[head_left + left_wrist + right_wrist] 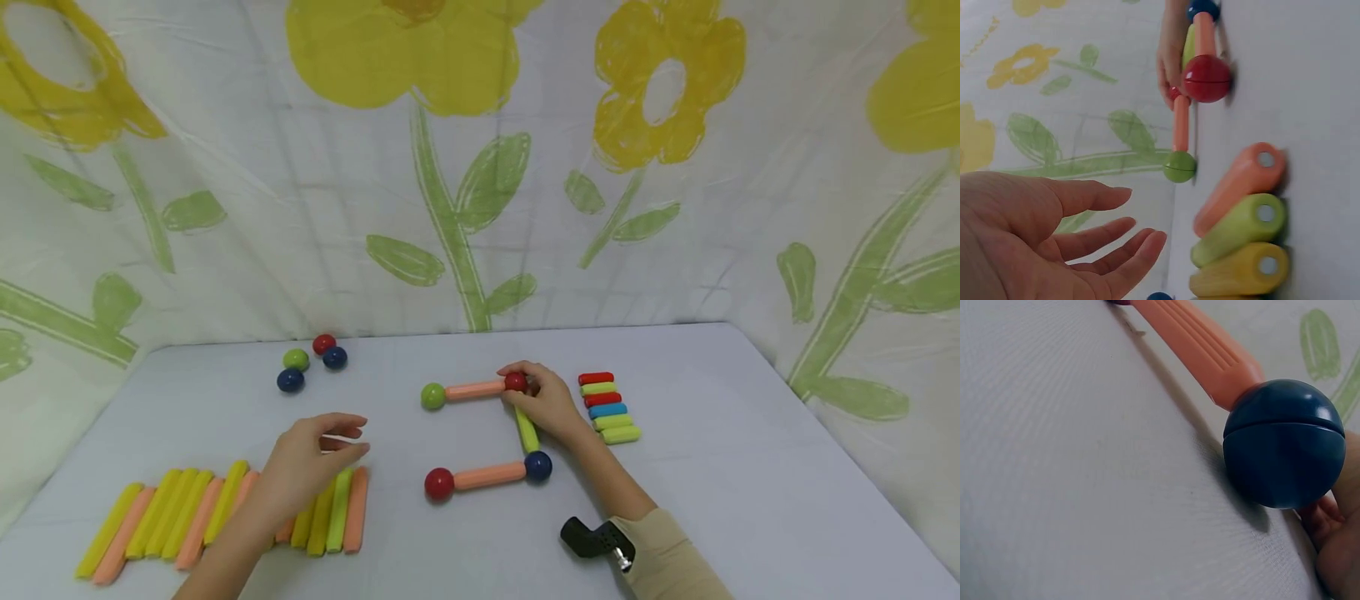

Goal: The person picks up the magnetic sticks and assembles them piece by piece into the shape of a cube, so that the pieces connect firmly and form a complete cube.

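My right hand (553,407) grips a red ball (515,382) at the far right corner of a three-sided frame of magnetic rods and balls. From that ball an orange rod (475,389) runs left to a green ball (432,396). A yellow-green rod (527,432) leads nearer to a dark blue ball (537,467), also large in the right wrist view. Another orange rod (490,476) joins the blue ball to a second red ball (439,484). My left hand (309,457) hovers with parted fingers, holding nothing, above a row of rods (339,510).
Several loose balls, among them a green ball (296,359), lie at the back left. Short coloured rods (607,411) are stacked in a column right of my right hand. A flowered cloth (337,208) hangs behind the white table (750,467).
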Tool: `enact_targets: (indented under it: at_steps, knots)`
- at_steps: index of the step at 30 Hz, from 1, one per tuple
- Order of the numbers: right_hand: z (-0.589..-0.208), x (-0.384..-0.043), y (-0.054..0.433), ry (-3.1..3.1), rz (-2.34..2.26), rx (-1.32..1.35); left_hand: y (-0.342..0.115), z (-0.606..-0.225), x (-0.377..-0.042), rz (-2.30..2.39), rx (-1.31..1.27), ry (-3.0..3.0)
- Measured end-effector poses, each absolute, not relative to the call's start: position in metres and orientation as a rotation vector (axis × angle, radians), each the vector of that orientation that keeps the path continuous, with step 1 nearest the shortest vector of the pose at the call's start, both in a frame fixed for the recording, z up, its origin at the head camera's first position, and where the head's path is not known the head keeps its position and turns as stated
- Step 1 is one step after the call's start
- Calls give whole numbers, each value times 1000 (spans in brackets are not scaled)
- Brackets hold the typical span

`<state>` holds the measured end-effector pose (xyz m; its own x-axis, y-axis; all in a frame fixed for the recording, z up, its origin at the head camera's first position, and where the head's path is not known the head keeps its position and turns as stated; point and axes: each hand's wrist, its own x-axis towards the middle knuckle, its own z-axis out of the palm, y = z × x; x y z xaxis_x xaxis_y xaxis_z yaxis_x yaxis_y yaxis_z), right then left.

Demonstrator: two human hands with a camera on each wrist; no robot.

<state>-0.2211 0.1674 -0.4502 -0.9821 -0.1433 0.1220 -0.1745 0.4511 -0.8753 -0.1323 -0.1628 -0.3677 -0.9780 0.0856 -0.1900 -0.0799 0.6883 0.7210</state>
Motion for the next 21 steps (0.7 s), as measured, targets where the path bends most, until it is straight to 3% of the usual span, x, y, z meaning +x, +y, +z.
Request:
enact_targets:
  at_steps: [21]
  knots:
    - [-442, -202, 171, -2660, 1705, 90, -137, -395, -106, 1125, -23, 2625]
